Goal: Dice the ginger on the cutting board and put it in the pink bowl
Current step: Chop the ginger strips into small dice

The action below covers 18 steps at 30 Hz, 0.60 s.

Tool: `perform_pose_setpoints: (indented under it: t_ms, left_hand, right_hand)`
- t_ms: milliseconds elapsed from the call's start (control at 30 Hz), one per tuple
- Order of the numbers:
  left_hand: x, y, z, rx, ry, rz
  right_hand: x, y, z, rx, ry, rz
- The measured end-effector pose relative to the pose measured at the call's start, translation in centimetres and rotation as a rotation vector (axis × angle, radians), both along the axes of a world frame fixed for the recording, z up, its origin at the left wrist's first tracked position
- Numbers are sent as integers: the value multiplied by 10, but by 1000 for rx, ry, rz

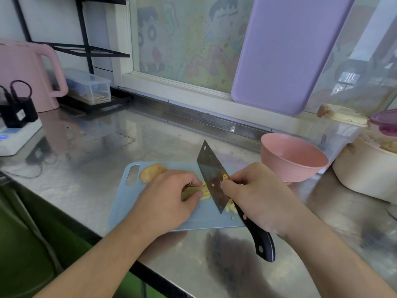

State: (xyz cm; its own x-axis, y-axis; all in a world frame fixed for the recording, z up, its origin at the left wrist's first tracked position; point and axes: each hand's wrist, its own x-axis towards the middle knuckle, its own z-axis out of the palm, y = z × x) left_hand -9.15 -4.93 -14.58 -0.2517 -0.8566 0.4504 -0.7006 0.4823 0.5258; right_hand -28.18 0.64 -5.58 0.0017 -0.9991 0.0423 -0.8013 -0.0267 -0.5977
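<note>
Leftmost on the pale blue plastic cutting board (171, 220), just right of its handle slot near frame centre, lies an uncut knob of tan-skinned ginger (151, 172), rounded and dry-looking. Next to it the left hand (169, 196) curls its fingers down over a bundle of pale yellow ginger strips (203, 192), pinning them to the board with the fingertips tucked close to the blade. Those strips look firm and fibrous but thin and moist, so I judge they will slide or splay unless held tight near the cut end. Right of them stands the broad steel cleaver (211, 179), its flat face pierced with small holes and bearing a yellow sticker, edge on the board. Small diced ginger bits (231, 208) sit just beyond the blade; light and sticky, they are probably best scooped on the blade. The right hand (257, 194) pinches the blade near its black riveted handle. At right of centre, off the board, waits the ribbed matte pink bowl (294, 160), on the brushed steel counter (86, 160).
</note>
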Motion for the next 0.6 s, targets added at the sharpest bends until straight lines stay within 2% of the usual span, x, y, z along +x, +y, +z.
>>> perform_pose_setpoints:
  t_ms: [400, 600]
  left_hand:
    - [-1, -4, -3, -4, -1, 13]
    - [-1, -4, -3, 18, 19, 11]
  right_hand:
    - [8, -8, -9, 53, 1, -42]
    - [13, -15, -20, -4, 36, -27]
